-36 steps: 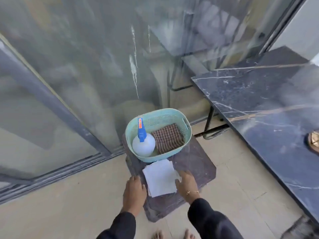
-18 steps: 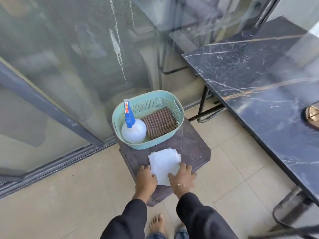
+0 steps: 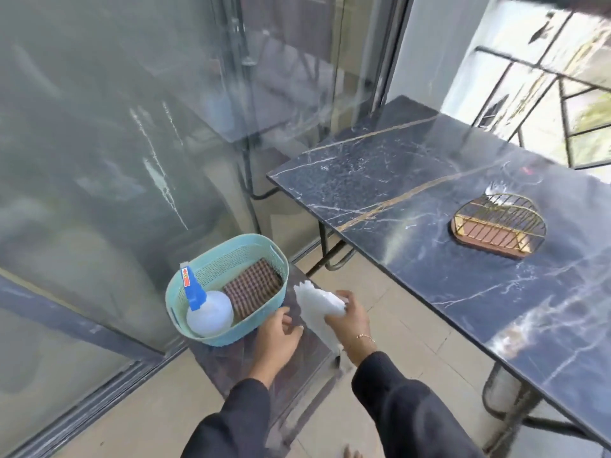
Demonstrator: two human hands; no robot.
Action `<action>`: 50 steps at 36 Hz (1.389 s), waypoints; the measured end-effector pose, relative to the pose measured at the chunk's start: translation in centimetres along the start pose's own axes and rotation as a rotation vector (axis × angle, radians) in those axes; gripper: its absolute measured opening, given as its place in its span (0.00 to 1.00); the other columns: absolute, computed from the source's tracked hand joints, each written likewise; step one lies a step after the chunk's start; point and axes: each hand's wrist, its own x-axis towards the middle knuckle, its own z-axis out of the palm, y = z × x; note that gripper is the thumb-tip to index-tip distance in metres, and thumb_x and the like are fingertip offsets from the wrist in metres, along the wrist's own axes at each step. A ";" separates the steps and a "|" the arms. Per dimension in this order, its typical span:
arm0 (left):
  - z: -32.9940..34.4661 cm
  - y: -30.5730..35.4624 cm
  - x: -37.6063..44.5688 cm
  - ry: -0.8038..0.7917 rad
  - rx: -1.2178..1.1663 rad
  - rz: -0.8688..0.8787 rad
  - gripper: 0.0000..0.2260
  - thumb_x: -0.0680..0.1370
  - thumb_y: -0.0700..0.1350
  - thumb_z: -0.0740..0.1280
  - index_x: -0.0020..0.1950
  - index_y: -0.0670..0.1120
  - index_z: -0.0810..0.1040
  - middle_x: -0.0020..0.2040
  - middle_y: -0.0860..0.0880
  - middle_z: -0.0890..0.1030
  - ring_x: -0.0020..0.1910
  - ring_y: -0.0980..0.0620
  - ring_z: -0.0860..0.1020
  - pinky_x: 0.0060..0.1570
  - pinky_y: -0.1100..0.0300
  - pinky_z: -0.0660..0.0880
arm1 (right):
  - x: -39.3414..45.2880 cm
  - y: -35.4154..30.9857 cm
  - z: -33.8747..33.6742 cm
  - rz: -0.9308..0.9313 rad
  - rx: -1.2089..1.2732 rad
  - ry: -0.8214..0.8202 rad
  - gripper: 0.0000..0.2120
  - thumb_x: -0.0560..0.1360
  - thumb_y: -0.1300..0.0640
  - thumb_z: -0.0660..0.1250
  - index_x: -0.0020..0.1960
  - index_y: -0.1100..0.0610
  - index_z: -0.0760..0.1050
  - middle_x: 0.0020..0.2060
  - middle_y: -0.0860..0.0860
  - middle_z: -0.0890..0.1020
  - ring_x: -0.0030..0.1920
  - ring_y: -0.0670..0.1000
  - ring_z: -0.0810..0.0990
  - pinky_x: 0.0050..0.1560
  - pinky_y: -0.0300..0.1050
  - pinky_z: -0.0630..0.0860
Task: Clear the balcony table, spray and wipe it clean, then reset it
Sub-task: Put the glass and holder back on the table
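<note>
Your right hand (image 3: 347, 320) grips a stack of white napkins (image 3: 316, 309) above the near right part of the low dark stool (image 3: 264, 375). The fingers curl over the top of the stack and the thumb closes from the near side, so the paper is clamped in the fist. One end fans out to the far left past your knuckles, and the other end hangs down below the wrist toward the floor. The stack is lifted clear of the stool top.

Your left hand (image 3: 276, 338) hovers just left of the napkins, over the stool, with its fingers loosely bent and slightly apart, holding nothing. Its fingertips sit near the near rim of the teal basket (image 3: 228, 256), and you cannot tell whether they touch it.

The basket stands on the far part of the stool, beside the glass door (image 3: 115, 143). Inside it, the spray bottle (image 3: 206, 309) with a blue trigger head stands on the left and a folded checked cloth (image 3: 253, 287) lies on the right.

The dark marble table (image 3: 413, 193) stretches to your right. A gold wire napkin holder (image 3: 497, 226) on a wooden base stands on it, well apart from your hands.
</note>
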 end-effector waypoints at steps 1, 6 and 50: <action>-0.4 1.4 0.2 0.002 -0.030 0.042 0.20 0.75 0.43 0.70 0.66 0.46 0.71 0.53 0.53 0.73 0.54 0.53 0.74 0.51 0.62 0.68 | -0.1 -1.3 -0.7 -0.037 -0.017 -0.029 0.18 0.70 0.69 0.62 0.58 0.55 0.71 0.48 0.53 0.74 0.46 0.52 0.73 0.36 0.41 0.74; -2.7 9.2 0.4 -0.067 -0.236 0.208 0.32 0.67 0.34 0.76 0.62 0.51 0.64 0.57 0.52 0.73 0.59 0.50 0.74 0.54 0.58 0.72 | -1.5 -8.4 -5.9 -0.231 -0.098 -0.084 0.17 0.69 0.68 0.65 0.55 0.54 0.75 0.45 0.49 0.76 0.38 0.43 0.74 0.31 0.25 0.69; 20.1 33.1 10.7 -0.172 0.105 0.582 0.23 0.63 0.52 0.66 0.59 0.59 0.74 0.51 0.50 0.80 0.51 0.50 0.80 0.48 0.52 0.79 | 10.9 -6.4 -35.7 -0.234 0.328 0.162 0.11 0.71 0.71 0.67 0.47 0.56 0.78 0.42 0.48 0.84 0.42 0.46 0.81 0.43 0.32 0.77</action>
